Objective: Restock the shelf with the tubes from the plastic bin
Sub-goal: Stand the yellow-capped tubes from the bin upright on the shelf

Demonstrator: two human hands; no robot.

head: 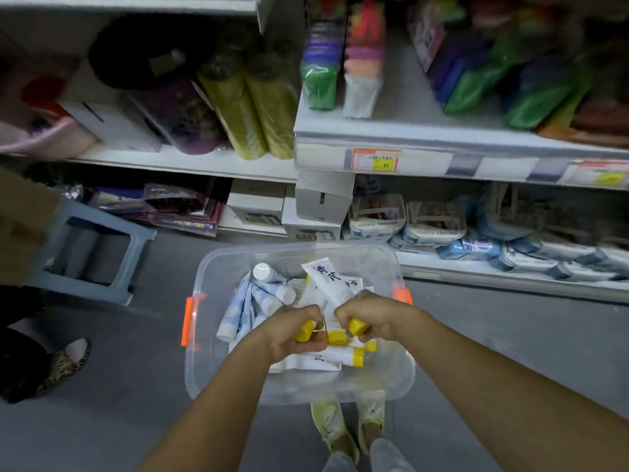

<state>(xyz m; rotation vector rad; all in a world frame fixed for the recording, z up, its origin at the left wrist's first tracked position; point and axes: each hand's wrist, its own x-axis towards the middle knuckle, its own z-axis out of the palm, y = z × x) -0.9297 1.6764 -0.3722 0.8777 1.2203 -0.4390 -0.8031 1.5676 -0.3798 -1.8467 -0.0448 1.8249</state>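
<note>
head view: your left hand (296,330) and right hand (369,316) each grip yellow-capped tubes (326,277) inside the bin (211,264) on the floor (136,352). hold the bodies rather than the caps (337,338), lift both bunches clear, then face them neatly on the shelf (425,144).

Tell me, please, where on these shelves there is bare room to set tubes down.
The upper right shelf has a bare strip between the white packet and the purple and green bags. The upper left shelf is packed with boxes and yellow-green rolls; the lower right shelf is crowded with packs.
</note>
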